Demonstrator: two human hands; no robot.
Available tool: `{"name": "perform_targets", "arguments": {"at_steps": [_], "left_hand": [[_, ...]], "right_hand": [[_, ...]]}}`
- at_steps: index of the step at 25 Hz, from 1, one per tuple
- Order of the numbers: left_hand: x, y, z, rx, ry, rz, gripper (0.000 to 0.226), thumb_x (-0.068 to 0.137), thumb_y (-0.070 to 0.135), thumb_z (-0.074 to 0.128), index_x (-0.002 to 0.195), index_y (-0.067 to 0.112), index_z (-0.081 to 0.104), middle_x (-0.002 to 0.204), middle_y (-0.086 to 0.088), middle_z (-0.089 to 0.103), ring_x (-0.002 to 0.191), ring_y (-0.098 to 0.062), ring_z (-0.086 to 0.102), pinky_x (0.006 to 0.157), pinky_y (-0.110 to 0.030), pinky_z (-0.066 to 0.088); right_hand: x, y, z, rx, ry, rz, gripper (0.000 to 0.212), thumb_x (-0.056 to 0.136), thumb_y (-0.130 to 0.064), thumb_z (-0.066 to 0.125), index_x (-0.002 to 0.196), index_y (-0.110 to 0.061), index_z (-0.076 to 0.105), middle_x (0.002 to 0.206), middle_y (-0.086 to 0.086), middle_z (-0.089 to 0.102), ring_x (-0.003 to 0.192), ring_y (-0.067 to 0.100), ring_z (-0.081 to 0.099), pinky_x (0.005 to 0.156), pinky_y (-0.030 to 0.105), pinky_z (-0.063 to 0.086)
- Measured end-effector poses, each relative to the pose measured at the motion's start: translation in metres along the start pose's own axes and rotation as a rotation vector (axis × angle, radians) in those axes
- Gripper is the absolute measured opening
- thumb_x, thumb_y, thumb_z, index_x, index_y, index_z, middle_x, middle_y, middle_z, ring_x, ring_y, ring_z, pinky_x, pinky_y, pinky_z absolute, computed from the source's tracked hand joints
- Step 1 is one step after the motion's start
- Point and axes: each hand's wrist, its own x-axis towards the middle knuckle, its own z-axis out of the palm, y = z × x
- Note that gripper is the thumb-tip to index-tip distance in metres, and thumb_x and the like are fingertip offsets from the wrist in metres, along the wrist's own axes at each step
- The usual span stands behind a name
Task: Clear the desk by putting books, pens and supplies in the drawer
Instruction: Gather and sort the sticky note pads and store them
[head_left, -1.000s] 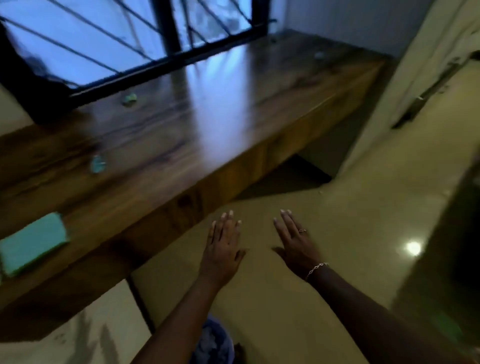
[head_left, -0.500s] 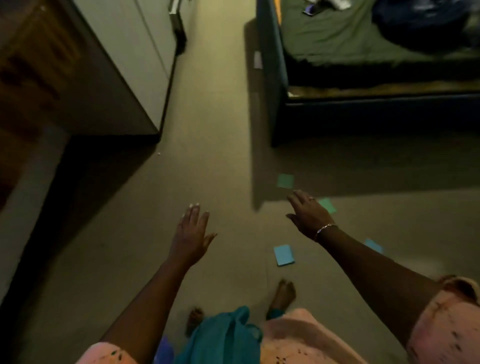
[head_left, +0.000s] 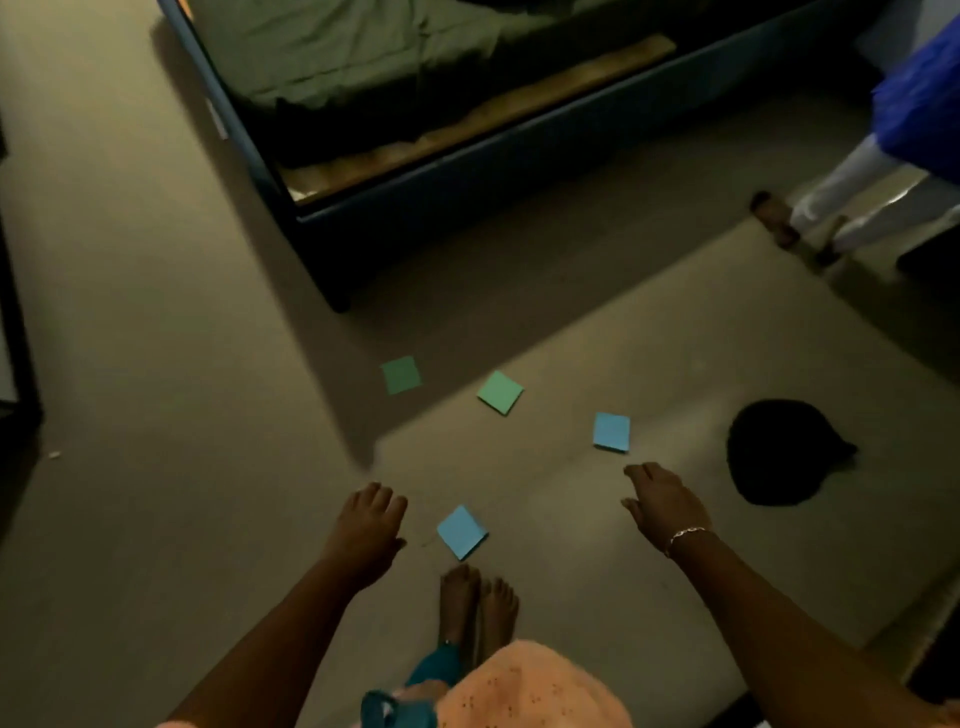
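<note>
My bare feet (head_left: 475, 608) stand together on the floor (head_left: 156, 364), below and between both grips. My left grip (head_left: 366, 535) hangs palm down with the fingers loosely curled and nothing in it. My right grip (head_left: 662, 506), a thin bracelet (head_left: 685, 535) at its wrist, reaches forward with its fingers relaxed and slightly spread, and it is also empty.

The nearest blue paper square (head_left: 461, 531) lies flat on the floor between the two grips, just right of my left one and just ahead of my toes. It is turned so that it sits like a diamond. A second blue square (head_left: 612, 432) lies flat a little beyond my right fingertips, slightly to their left, not touching them. To the right of that grip a round black thing (head_left: 779, 452) lies on the floor; I cannot tell what it is.

Further out, ahead of the gap between the grips, is a pale green square (head_left: 500, 392), also turned like a diamond. A darker green square (head_left: 401, 375) lies left of it, in shadow. All four look like small, thin, plain sheets, well apart from each other.

Beyond them is a dark bed frame (head_left: 467, 171) with green bedding, and far to the right are another person's legs (head_left: 841, 202) in pale trousers.
</note>
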Motion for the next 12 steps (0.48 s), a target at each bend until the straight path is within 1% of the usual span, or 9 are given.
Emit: {"name": "perform_targets", "arguments": {"at_steps": [1,3,4,7,9,10,12], "left_hand": [[0.015,0.001,0.006,0.019,-0.038,0.048,0.07,0.027,0.04,0.094,0.086,0.009,0.073,0.087,-0.013,0.072,0.084,-0.032,0.07,0.068,-0.038,0.057],[0.047,0.0,0.027,0.055,-0.029,0.131,0.071,0.013,0.041,0.092,0.076,0.013,0.074,0.077,-0.009,0.071,0.075,-0.028,0.071,0.06,-0.034,0.057],[0.067,0.0,0.041,0.062,-0.016,0.16,0.069,0.008,0.038,0.091,0.07,0.013,0.074,0.073,-0.007,0.071,0.07,-0.027,0.071,0.056,-0.033,0.056],[0.123,0.004,0.107,0.079,-0.042,0.253,0.06,0.011,0.028,0.092,0.066,0.014,0.073,0.071,-0.007,0.07,0.069,-0.027,0.071,0.054,-0.032,0.056],[0.155,0.007,0.153,0.087,-0.06,0.267,0.059,0.01,0.025,0.092,0.065,0.013,0.073,0.069,-0.008,0.069,0.067,-0.028,0.07,0.052,-0.031,0.055],[0.168,0.009,0.177,0.09,-0.044,0.282,0.059,0.01,0.023,0.091,0.065,0.012,0.073,0.069,-0.008,0.069,0.066,-0.028,0.07,0.052,-0.031,0.055],[0.196,0.014,0.229,0.096,-0.055,0.297,0.059,0.011,0.019,0.091,0.066,0.012,0.072,0.07,-0.008,0.069,0.067,-0.029,0.07,0.053,-0.032,0.055]], "right_hand": [[0.01,0.009,0.007,-0.01,-0.016,0.021,0.046,0.094,-0.025,0.048,0.136,-0.013,0.037,0.135,0.008,0.042,0.122,0.026,0.043,0.094,0.032,0.042],[0.043,0.023,0.024,-0.06,-0.043,0.026,0.045,0.094,-0.023,0.048,0.136,-0.014,0.036,0.135,0.007,0.042,0.122,0.024,0.043,0.096,0.032,0.041],[0.064,0.031,0.034,-0.09,-0.068,0.021,0.044,0.094,-0.021,0.048,0.136,-0.013,0.037,0.135,0.008,0.043,0.122,0.024,0.043,0.096,0.032,0.041],[0.136,0.051,0.077,-0.163,-0.141,-0.03,0.037,0.092,-0.013,0.049,0.129,-0.011,0.043,0.128,0.011,0.048,0.116,0.028,0.049,0.092,0.035,0.044],[0.192,0.069,0.107,-0.236,-0.14,-0.067,0.035,0.09,-0.006,0.049,0.125,-0.009,0.047,0.125,0.012,0.051,0.112,0.029,0.053,0.09,0.036,0.047],[0.216,0.077,0.119,-0.258,-0.147,-0.072,0.035,0.089,-0.004,0.049,0.124,-0.009,0.048,0.124,0.012,0.052,0.111,0.03,0.054,0.09,0.037,0.049],[0.27,0.097,0.154,-0.298,-0.137,-0.094,0.035,0.089,-0.004,0.05,0.124,-0.008,0.049,0.123,0.012,0.053,0.111,0.03,0.054,0.089,0.037,0.049]]}}
